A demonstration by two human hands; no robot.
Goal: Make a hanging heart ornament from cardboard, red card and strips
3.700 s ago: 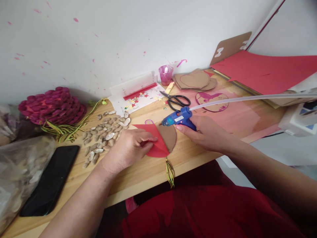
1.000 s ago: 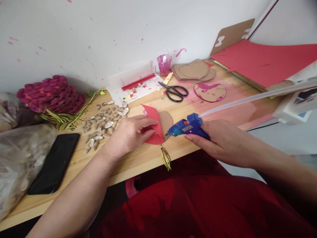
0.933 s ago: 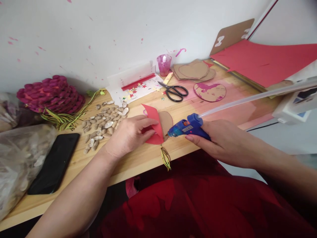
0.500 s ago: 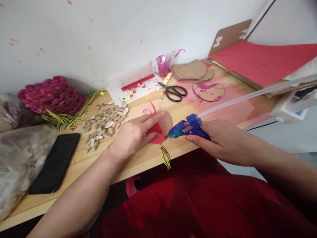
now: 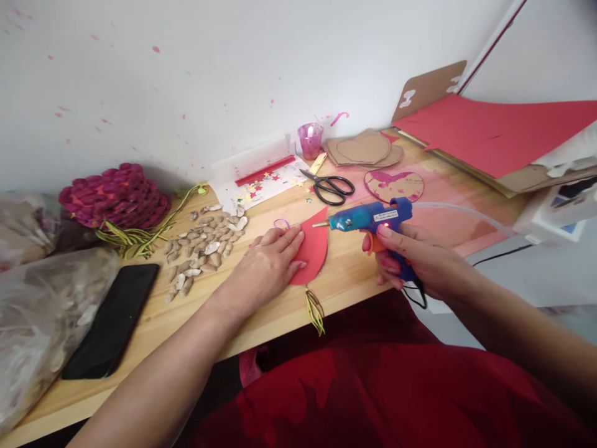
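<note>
My right hand (image 5: 410,252) is wrapped round the grip of a blue glue gun (image 5: 368,216), its metal nozzle pointing left just above the red paper (image 5: 313,249). A small red light glows on the gun's side. Under my left hand (image 5: 268,261) the red paper lies on the table, its curved edge over the cardboard backing, of which little shows. My left fingers rest flat and stretched out on the paper. From its lower edge hangs a tassel of yellow-green and dark threads (image 5: 315,311). A loop of purple cord (image 5: 281,223) shows behind my fingers.
Peanut shells (image 5: 205,246) lie left of my left hand, near a black phone (image 5: 112,320) and a plastic bag (image 5: 51,323). Black scissors (image 5: 331,186), cardboard hearts (image 5: 364,149) and a pink-stained cup (image 5: 310,140) stand behind. A white glue stick trails right from the gun.
The red paper, folded up before, now lies flat over the cardboard. My left fingers have flattened onto it. The glue gun has lifted and turned, with its nozzle pointing left.
</note>
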